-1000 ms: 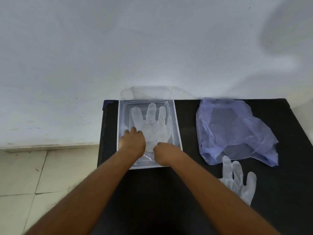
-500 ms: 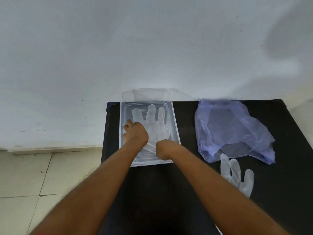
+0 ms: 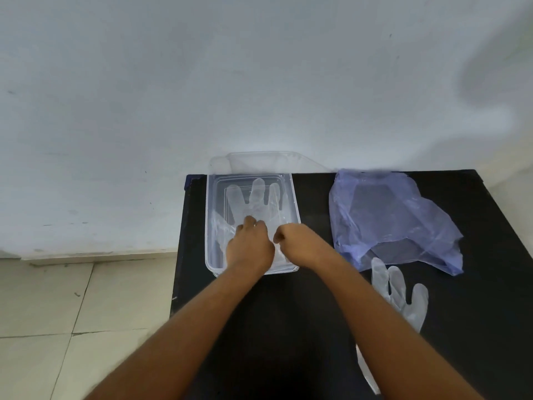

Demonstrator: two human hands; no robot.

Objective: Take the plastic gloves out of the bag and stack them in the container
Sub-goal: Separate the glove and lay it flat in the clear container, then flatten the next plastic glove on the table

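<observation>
A clear plastic container (image 3: pixel 294 207) stands at the table's back left. A translucent plastic glove (image 3: pixel 257 196) lies flat inside it, fingers pointing away from me. My left hand (image 3: pixel 249 247) rests on the glove's palm with its fingers curled down onto it. My right hand (image 3: pixel 300 244) is closed at the glove's cuff, near the container's right front corner. A crumpled purple plastic bag (image 3: pixel 386 215) lies to the right. In front of the bag lies a second glove (image 3: pixel 403 294), its cuff partly hidden under my right forearm.
The black table (image 3: pixel 288 319) ends at its left edge just beside the container, with tiled floor (image 3: pixel 72 298) below. The container's clear lid (image 3: pixel 259 161) leans against the white wall behind it.
My hands have drawn closer together over the glove in the container; the left hand slid right toward the glove's middle. The bag and the loose glove stayed put.
</observation>
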